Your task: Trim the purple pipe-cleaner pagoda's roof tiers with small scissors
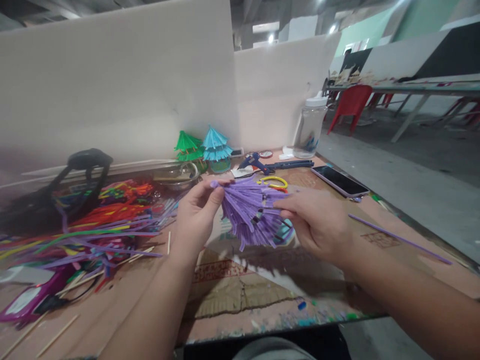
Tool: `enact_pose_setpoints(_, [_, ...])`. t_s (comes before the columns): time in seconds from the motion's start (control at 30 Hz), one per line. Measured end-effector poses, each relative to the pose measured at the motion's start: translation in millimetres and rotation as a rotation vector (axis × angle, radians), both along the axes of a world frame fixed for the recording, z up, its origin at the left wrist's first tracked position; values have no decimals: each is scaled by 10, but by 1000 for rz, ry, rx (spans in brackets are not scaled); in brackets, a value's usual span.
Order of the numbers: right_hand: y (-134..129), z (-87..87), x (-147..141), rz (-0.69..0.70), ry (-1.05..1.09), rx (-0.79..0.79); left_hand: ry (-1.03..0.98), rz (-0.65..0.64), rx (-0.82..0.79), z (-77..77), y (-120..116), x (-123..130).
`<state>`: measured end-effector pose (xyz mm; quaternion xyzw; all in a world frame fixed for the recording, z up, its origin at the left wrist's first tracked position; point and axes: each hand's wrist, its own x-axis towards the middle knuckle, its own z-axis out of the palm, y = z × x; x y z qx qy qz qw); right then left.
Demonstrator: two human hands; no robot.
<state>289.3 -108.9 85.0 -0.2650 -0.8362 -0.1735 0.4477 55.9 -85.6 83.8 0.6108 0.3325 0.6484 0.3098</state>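
Note:
A purple cone made of many pipe cleaners (243, 207) is held in the air above the table, lying on its side with its tip to the left. My left hand (198, 210) pinches that tip between thumb and fingers. At the wide end, my right hand (315, 220) closes its fingertips on the purple strands. Whether it also holds something small there is hidden. Dark bits show between the layers of strands. Just behind the cone lies a pair of yellow-handled scissors (275, 181), partly covered. A single purple pipe cleaner (401, 239) rests to the right.
At the back stand a green tree (187, 145) and a light blue tree (216, 145), near a glue gun (255, 162) and a clear bottle (309, 130). A phone (339, 181) lies at right. Loose coloured pipe cleaners (112, 215), sticks and a magenta device (41, 295) fill the left.

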Motion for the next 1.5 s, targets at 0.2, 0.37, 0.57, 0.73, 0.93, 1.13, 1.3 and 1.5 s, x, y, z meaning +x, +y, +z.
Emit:
enact_pose_setpoints(0.2, [-104, 82, -48, -11, -46, -39, 20, 23, 14, 9, -18, 7])
enact_pose_setpoints(0.37, [-7, 30, -72, -30, -89, -10, 20, 54, -3, 6, -4, 11])
enact_pose_setpoints(0.57, [30, 8, -75, -30, -102, 27, 32, 96, 30, 11, 0, 24])
enact_pose_setpoints(0.73, [22, -4, -79, -25, -119, 45, 35, 101, 64, 10, -12, 47])
enact_pose_setpoints(0.93, [21, -11, -53, -19, -164, 76, 36, 64, 87, 2, -21, 49])
enact_pose_setpoints(1.13, [23, -2, -52, -30, -160, 85, 46, 66, 78, -2, -18, 36])
enact_pose_setpoints(1.3, [24, 5, -54, -24, -158, 81, 54, 70, 95, 6, -21, 35])
enact_pose_setpoints(1.5, [21, -1, -54, -45, -170, 122, 56, 72, 93, 9, -18, 35])
